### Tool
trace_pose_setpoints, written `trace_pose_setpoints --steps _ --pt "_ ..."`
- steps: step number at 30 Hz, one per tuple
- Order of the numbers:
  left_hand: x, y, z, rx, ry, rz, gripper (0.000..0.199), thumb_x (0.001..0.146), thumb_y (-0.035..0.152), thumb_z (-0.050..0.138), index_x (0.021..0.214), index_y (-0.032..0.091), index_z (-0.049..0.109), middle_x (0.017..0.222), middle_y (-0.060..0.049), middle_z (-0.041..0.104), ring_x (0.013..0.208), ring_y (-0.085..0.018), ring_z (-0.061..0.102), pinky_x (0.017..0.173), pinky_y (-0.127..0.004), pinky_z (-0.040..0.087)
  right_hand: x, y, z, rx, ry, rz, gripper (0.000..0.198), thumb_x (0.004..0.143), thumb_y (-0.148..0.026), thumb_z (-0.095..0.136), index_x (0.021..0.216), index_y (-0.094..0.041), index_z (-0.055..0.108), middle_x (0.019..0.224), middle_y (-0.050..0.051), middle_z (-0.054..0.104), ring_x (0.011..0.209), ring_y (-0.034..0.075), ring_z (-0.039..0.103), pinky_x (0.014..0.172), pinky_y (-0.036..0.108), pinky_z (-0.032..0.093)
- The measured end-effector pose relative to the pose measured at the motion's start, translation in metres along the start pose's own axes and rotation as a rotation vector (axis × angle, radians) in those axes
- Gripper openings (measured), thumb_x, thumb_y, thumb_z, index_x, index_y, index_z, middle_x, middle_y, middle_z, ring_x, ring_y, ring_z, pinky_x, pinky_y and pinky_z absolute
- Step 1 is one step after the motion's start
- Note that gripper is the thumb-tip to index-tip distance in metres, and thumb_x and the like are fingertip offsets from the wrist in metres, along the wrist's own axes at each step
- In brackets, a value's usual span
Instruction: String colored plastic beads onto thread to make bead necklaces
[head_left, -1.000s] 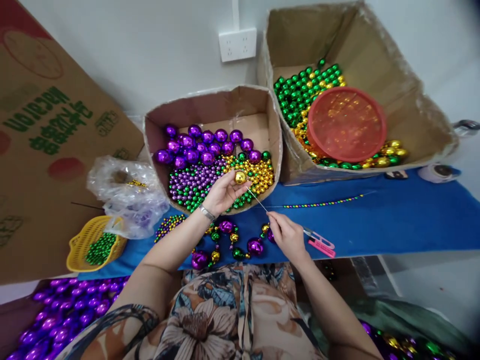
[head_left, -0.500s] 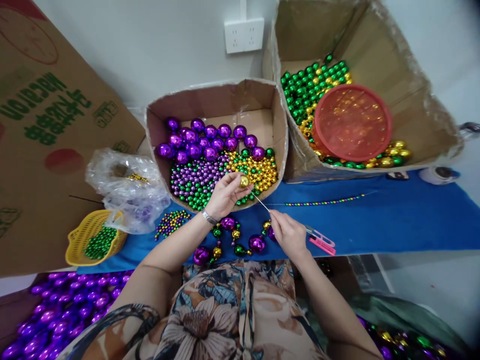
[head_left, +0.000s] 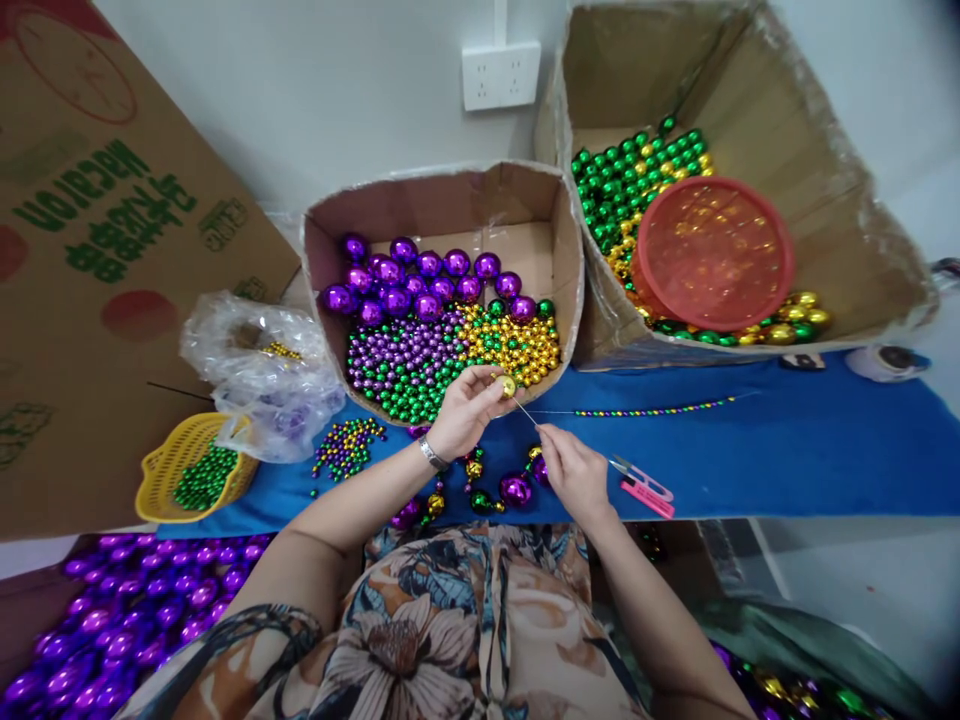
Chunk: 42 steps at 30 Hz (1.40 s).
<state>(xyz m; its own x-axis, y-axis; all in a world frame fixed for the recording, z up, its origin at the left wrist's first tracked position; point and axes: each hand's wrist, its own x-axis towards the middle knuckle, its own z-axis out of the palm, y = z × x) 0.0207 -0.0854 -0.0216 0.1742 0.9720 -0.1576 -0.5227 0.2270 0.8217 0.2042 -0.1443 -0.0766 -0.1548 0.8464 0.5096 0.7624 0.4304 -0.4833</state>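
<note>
Between the thumb and fingers of my left hand [head_left: 469, 410] is a shiny gold bead [head_left: 508, 385], held over the front rim of the middle cardboard box [head_left: 442, 205]. My right hand [head_left: 576, 472] pinches a thin needle [head_left: 528, 410] whose far end meets the gold bead; whether it passes through the hole I cannot tell. Below the hands a chain of large purple, green and gold beads [head_left: 516, 489] lies on the blue cloth [head_left: 757, 460], partly hidden by my left wrist. A string of small beads [head_left: 656, 408] stretches away to the right.
Pink-handled scissors [head_left: 646, 490] lie right of my right hand. Another carton [head_left: 817, 180] holds green and gold beads and a red basin [head_left: 716, 255]. On the left are a yellow basket [head_left: 172, 470], a plastic bag [head_left: 262, 370], loose small beads [head_left: 346, 447] and a tall carton [head_left: 82, 330].
My left hand has moved slightly right and down with the gold bead, closer to my right hand. Less of the needle shows between the hands. The whole view has shifted a little.
</note>
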Motion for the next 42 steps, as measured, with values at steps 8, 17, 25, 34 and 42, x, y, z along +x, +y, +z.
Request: trace_pose_setpoints --steps 8,17,25,34,42 --pt "0.009 0.0 -0.018 0.452 -0.101 0.101 0.032 0.082 0.043 0.069 0.101 0.018 0.067 0.099 -0.008 0.069 0.087 -0.017 0.067 0.077 -0.029 0.055 0.0 0.005 -0.002 0.027 0.028 -0.009 0.024 0.097 -0.024 0.046 0.106 -0.017 0.068 0.098 0.007 0.075 0.085 0.016 0.072 0.078 0.025 0.057" --pt "0.065 0.061 -0.086 1.435 0.128 0.446 0.023 0.088 0.025 0.053 0.103 0.019 0.069 0.104 -0.008 0.071 0.096 -0.021 0.065 0.09 -0.032 0.048 -0.001 0.011 -0.008 -0.013 0.048 0.018 0.026 0.097 -0.027 0.046 0.106 -0.017 0.069 0.099 0.01 0.075 0.086 0.018 0.072 0.078 0.026 0.057" --pt "0.1 0.051 -0.082 1.748 -0.002 0.404 0.025 0.087 0.018 0.05 0.102 0.015 0.069 0.102 -0.012 0.071 0.096 -0.026 0.065 0.087 -0.035 0.048 0.003 0.01 -0.009 -0.035 0.08 -0.013 0.024 0.097 -0.025 0.048 0.104 -0.017 0.069 0.096 0.009 0.075 0.083 0.016 0.072 0.075 0.024 0.057" --pt "0.107 0.065 -0.084 1.966 -0.044 0.356 0.027 0.088 0.018 0.048 0.105 0.015 0.068 0.105 -0.014 0.069 0.099 -0.028 0.062 0.088 -0.037 0.047 0.002 0.013 -0.011 -0.025 0.077 0.016 0.024 0.097 -0.026 0.047 0.104 -0.017 0.068 0.097 0.008 0.075 0.083 0.016 0.072 0.074 0.024 0.056" --pt "0.081 0.066 -0.111 2.125 -0.368 0.422 0.03 0.085 0.01 0.042 0.099 0.013 0.069 0.099 -0.015 0.067 0.092 -0.027 0.059 0.094 -0.042 0.043 0.009 0.011 -0.014 0.019 0.057 0.059 0.025 0.098 -0.028 0.045 0.102 -0.018 0.068 0.095 0.008 0.074 0.083 0.016 0.071 0.075 0.025 0.054"
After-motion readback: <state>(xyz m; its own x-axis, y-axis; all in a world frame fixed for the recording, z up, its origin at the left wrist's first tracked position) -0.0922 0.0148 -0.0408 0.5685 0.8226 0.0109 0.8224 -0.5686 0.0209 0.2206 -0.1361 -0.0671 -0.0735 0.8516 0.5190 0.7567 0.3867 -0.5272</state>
